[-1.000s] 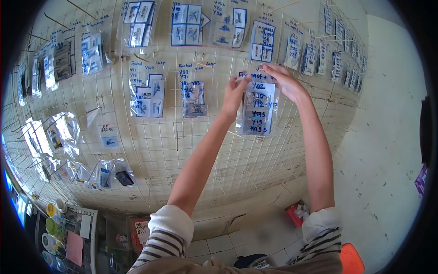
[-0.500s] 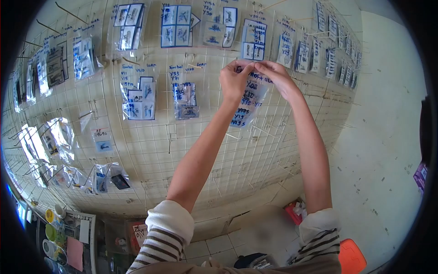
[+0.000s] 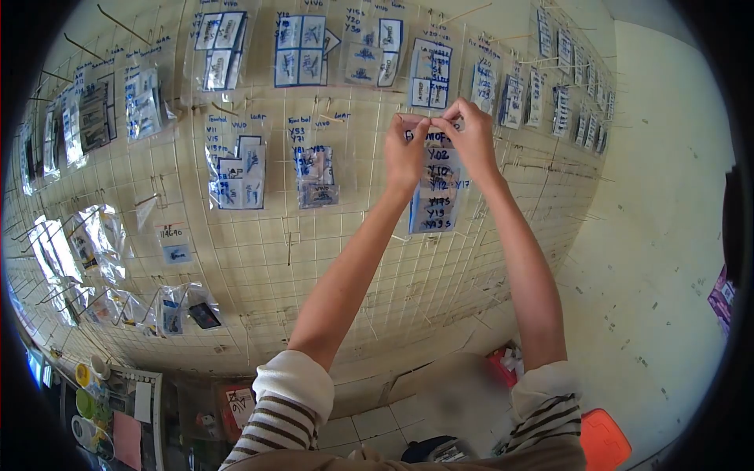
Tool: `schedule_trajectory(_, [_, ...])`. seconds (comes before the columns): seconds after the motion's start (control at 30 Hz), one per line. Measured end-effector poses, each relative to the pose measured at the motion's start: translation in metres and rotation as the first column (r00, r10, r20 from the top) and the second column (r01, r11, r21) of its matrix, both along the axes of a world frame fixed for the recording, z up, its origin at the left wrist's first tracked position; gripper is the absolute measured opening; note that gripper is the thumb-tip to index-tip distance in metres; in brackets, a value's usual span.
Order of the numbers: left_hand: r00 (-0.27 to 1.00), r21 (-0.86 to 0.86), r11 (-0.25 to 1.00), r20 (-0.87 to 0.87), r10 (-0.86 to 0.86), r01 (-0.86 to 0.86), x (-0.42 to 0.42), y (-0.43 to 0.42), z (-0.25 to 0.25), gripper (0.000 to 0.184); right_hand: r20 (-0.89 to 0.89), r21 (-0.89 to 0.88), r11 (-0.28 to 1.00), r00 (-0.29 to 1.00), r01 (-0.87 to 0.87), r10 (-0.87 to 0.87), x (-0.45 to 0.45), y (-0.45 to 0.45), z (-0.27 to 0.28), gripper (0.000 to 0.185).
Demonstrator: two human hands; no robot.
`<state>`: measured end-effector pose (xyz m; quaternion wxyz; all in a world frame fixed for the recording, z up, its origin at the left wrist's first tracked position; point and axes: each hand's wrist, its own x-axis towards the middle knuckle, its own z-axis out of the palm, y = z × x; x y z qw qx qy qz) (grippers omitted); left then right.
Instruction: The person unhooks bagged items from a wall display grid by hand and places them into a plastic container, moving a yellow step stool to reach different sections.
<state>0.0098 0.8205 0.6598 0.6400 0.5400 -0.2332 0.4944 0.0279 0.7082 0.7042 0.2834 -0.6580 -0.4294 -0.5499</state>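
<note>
My left hand (image 3: 405, 157) and my right hand (image 3: 473, 140) are raised in front of a wire grid, side by side. Both pinch the top edge of a clear plastic bag (image 3: 437, 195) lettered in blue marker with lines such as Y02, Y10 and Y19. Inside the bag, something pale and bluish shows behind the writing. The bag hangs upright below my fingers; whether a hook passes through it cannot be made out. Just above my hands hangs another bag (image 3: 430, 72) with blue-bordered labels.
Several lettered bags hang left on the wire grid (image 3: 338, 259), including one marked Y53 (image 3: 316, 177). Metal hooks (image 3: 124, 25) stick out at upper left. Jars (image 3: 85, 403) stand at lower left, and an orange object (image 3: 605, 441) sits at lower right.
Both hands have come slightly lower, and my right hand has turned and moved left. The lettered bag now hangs straighter, with more of its writing visible.
</note>
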Motion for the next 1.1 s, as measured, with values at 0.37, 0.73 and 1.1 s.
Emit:
schedule_trajectory(0.37, [0.987, -0.079, 0.995, 0.156, -0.049, 0.062, -0.051, -0.027, 0.015, 0.014, 0.085, 0.277, 0.96, 0.996, -0.027, 0.004, -0.081, -0.045, -0.031, 0.06])
schedule_trajectory(0.73, [0.546, -0.079, 0.567, -0.189, -0.816, 0.82, -0.085, -0.169, -0.097, 0.057, -0.415, 0.632, 0.758, 0.897, 0.162, 0.155, -0.188, -0.172, -0.166, 0.058])
schedule_trajectory(1.1, [-0.078, -0.079, -0.032, -0.69, -0.719, 0.996, -0.154, -0.34, -0.346, 0.053, -0.86, 0.508, 0.191, 0.508, 0.84, 0.053, -0.33, -0.29, -0.367, 0.062])
